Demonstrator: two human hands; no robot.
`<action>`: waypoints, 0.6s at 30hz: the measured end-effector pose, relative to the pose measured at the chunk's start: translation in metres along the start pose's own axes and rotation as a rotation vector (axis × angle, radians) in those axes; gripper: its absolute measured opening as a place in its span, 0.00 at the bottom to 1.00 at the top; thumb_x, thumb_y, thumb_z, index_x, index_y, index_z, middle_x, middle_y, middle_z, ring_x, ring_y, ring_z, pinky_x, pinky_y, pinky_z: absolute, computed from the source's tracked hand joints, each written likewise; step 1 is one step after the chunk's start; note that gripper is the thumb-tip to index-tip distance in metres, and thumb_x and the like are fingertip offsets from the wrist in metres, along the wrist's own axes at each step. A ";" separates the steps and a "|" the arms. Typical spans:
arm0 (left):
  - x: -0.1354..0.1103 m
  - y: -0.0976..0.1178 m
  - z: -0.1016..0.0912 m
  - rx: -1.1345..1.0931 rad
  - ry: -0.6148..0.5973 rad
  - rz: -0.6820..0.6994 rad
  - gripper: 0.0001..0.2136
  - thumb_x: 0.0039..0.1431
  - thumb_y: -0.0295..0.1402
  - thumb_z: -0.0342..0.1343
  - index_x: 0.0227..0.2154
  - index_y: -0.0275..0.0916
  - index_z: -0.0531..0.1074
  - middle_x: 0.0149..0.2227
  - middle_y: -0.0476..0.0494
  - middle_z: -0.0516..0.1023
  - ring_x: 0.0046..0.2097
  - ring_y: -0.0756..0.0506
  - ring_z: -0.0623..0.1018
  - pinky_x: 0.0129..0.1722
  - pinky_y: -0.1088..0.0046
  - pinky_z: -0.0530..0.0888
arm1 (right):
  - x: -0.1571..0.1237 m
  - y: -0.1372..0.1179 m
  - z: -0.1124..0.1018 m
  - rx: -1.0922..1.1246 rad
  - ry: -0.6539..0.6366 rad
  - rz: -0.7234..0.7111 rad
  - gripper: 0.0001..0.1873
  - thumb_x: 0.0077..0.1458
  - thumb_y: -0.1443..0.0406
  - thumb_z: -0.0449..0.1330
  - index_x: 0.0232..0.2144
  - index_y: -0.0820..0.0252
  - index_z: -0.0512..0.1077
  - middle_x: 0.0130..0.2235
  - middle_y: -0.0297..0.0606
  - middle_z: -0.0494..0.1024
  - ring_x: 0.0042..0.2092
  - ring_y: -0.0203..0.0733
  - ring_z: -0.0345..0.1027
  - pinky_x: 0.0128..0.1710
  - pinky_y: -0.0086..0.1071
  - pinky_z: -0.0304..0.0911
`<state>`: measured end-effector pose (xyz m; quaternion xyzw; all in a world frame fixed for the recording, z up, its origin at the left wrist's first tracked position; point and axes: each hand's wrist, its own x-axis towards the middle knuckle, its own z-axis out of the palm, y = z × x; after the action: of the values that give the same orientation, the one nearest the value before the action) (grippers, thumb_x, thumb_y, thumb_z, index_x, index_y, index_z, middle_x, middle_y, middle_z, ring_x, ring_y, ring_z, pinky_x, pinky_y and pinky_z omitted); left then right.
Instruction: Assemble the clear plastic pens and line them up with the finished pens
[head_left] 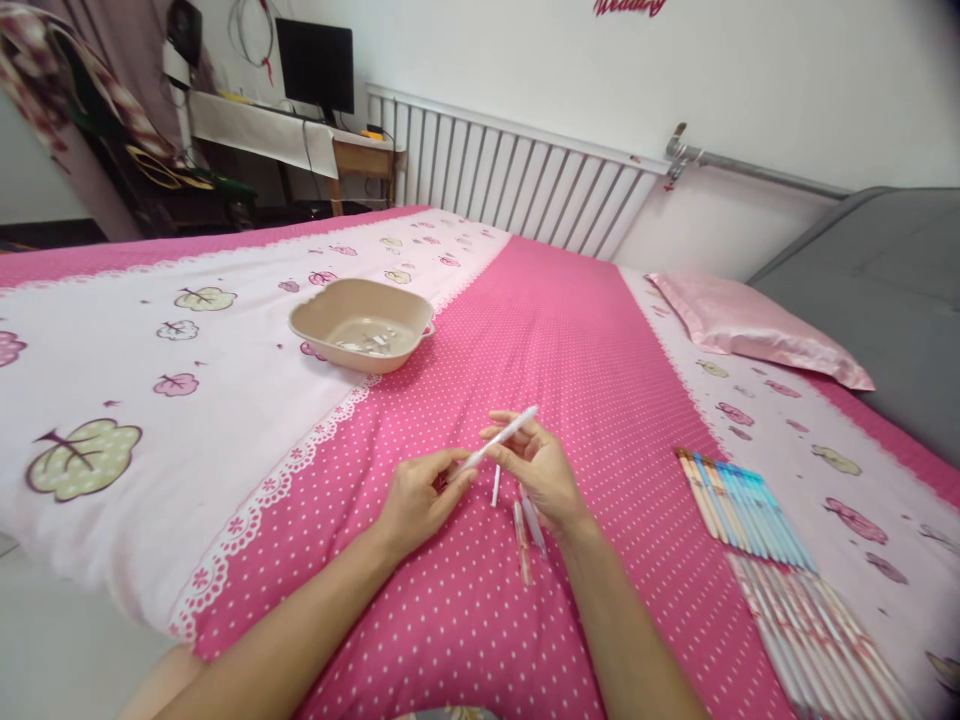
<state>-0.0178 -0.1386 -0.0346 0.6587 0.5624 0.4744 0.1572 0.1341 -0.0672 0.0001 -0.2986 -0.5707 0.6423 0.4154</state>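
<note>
A slim white pen (501,436) is held between both hands above the pink dotted bedspread. My left hand (421,500) pinches its lower end. Fingers of my right hand (541,468) close round the upper part, with the tip sticking out past them. Below the hands, a thin white stick (496,486) shows between them, and I cannot tell whether it lies on the cloth or is held. Close under my right hand lie a pinkish pen part (522,542) and a pale purple one (533,522), partly covered by the hand.
A beige plastic basin (360,362) with small whitish pieces inside stands ahead on the left. To the right lie a row of blue and orange pens (744,508) and a row of pale red-patterned pens (825,635). A pink pillow (757,330) rests farther back.
</note>
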 end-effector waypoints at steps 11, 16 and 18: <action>-0.001 0.000 0.002 -0.002 0.047 -0.015 0.11 0.58 0.38 0.53 0.36 0.36 0.73 0.20 0.53 0.70 0.21 0.54 0.66 0.22 0.79 0.62 | -0.001 0.002 0.006 0.009 0.169 0.076 0.18 0.34 0.60 0.71 0.26 0.62 0.71 0.25 0.33 0.75 0.28 0.36 0.70 0.34 0.33 0.68; -0.001 -0.002 0.002 -0.040 0.018 -0.035 0.12 0.58 0.39 0.52 0.38 0.36 0.74 0.21 0.53 0.71 0.21 0.54 0.65 0.23 0.80 0.62 | -0.001 0.001 0.006 0.003 0.172 0.064 0.19 0.32 0.60 0.72 0.27 0.62 0.72 0.26 0.34 0.76 0.30 0.38 0.72 0.37 0.36 0.69; -0.001 -0.001 0.001 -0.035 -0.001 -0.037 0.13 0.59 0.39 0.51 0.38 0.36 0.74 0.21 0.52 0.71 0.21 0.54 0.65 0.23 0.79 0.62 | -0.001 0.002 0.005 0.006 0.162 0.055 0.19 0.32 0.61 0.72 0.28 0.62 0.73 0.27 0.34 0.76 0.31 0.38 0.72 0.38 0.35 0.68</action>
<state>-0.0174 -0.1384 -0.0362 0.6455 0.5662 0.4809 0.1776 0.1297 -0.0705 -0.0013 -0.3639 -0.5248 0.6290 0.4432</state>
